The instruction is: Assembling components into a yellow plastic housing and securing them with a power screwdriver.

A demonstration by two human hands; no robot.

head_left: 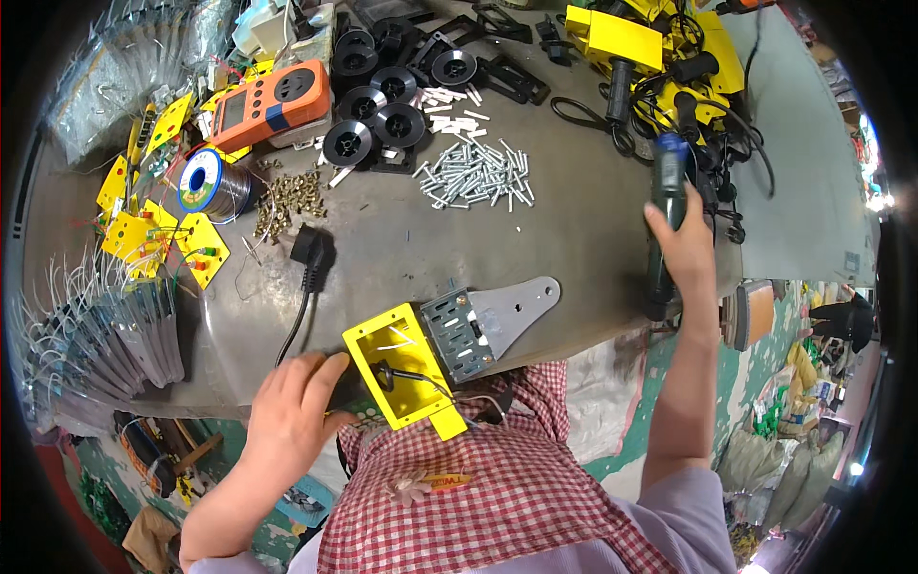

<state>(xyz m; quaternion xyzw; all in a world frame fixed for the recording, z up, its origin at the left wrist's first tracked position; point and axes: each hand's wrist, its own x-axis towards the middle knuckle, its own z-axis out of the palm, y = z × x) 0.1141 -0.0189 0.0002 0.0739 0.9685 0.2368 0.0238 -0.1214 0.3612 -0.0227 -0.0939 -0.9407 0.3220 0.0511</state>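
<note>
My right hand [687,251] is closed round a dark green electric screwdriver [660,273] with a blue end, at the right of the table. At the near edge lies a yellow open-topped box [418,390] with white pins and a black cable inside. Beside its left wall is my left hand [292,402], fingers and thumb apart, nothing seen between them. A grey metal plate with a slotted dark part [457,335] sits against the box's right side. A black power plug [311,247] lies above my left hand, its cable running down toward the fingers.
Silver screws [475,174] are heaped mid-table, brass screws [290,201] left of them. Black spools [398,124], an orange multimeter [277,100] and a solder reel [212,184] stand further back. Yellow boxes with black cords [614,40] crowd the far right. Grey strips with wires [143,335] lie left.
</note>
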